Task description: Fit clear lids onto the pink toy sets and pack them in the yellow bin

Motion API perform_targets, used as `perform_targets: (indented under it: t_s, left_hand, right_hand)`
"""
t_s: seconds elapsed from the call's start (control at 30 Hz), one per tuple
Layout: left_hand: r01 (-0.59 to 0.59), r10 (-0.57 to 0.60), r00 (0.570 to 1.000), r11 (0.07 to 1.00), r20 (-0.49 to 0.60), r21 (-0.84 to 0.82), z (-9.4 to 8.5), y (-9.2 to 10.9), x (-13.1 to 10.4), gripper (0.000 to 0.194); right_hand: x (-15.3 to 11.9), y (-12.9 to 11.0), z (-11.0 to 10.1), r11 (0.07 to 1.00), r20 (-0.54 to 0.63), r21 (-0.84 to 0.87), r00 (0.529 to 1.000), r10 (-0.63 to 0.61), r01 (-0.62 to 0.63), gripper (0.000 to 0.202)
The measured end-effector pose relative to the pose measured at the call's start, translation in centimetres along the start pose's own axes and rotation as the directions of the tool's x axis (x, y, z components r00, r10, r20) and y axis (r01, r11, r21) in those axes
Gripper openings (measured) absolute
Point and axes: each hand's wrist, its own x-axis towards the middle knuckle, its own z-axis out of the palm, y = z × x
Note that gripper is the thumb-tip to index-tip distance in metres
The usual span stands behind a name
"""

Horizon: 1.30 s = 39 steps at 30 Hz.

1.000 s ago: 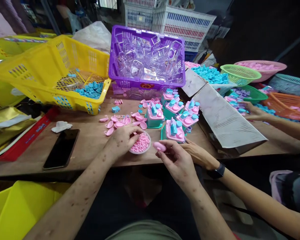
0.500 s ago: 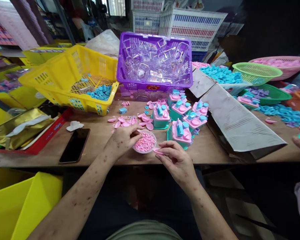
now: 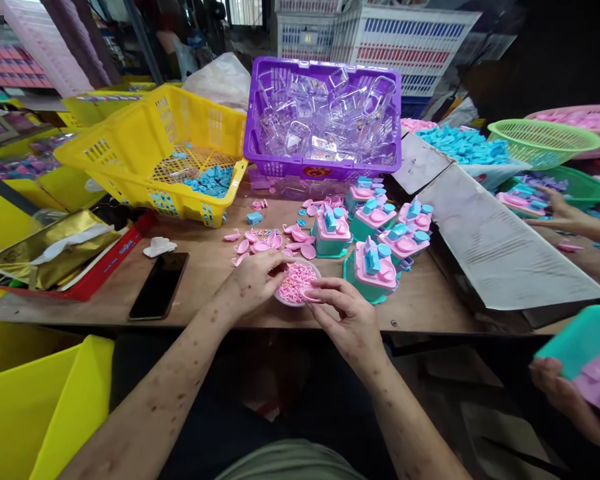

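A small round bowl full of tiny pink pieces stands near the table's front edge. My left hand reaches over its left rim with the fingers drawn together; what they pinch, if anything, is too small to name. At the bowl's right side my right hand holds a small pink oval piece between thumb and fingers, tilted over the rim. Behind the bowl lie several loose pink oval pieces. To the right stand several teal boxes with pink tops and blue parts on them.
A yellow basket and a purple basket stand behind. On the left are a phone and a red tray. Cardboard slants at right, beyond which another person's hands hold a teal box and reach toward baskets.
My right hand has brought the pink oval piece in over the bowl's rim. The other person's hands and teal box have come further into view. The whole view has shifted slightly.
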Motion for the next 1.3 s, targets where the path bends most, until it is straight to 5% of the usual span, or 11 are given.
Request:
perform_targets:
  t_s: [0.23, 0.57, 0.77, 0.93, 1.17, 1.3]
  left_hand:
    - [-0.076, 0.071, 0.993, 0.996, 0.09, 0.052, 0.1, 0.3, 0.3, 0.025]
    - [0.066, -0.072, 0.992, 0.996, 0.1, 0.054, 0.0, 0.8, 0.6, 0.004]
    - [0.048, -0.054, 0.993, 0.998, 0.109, 0.051, -0.4, 1.2, 0.8, 0.008]
    - [-0.015, 0.005, 0.993, 0.997, 0.119, 0.081, -0.4, 0.5, 0.8, 0.031]
    - [-0.055, 0.042, 0.996, 0.986, 0.084, 0.16, -0.4, -0.1, 1.3, 0.021]
    - [-0.04, 0.038, 0.998, 0.998, 0.047, 0.051, -0.9, 0.5, 1.6, 0.027]
  right_hand:
    - [-0.1, -0.3, -0.4, 0.998, -0.022, -0.05, 1.0, 0.023, -0.024, 0.011]
    - [-0.1, -0.6, -0.7, 0.995, -0.021, -0.086, 0.998, 0.053, -0.054, 0.011]
    - [0.1, -0.4, -0.2, 0.995, -0.006, -0.089, 0.999, 0.041, -0.041, 0.013]
    - [0.1, -0.4, 0.0, 0.995, -0.008, -0.093, 1.0, 0.024, -0.025, 0.017]
    - [0.2, -0.8, -0.1, 0.991, 0.001, -0.124, 0.999, 0.045, -0.045, 0.017]
    - [0.1, -0.9, -0.2, 0.991, -0.006, -0.134, 1.0, 0.027, -0.028, 0.018]
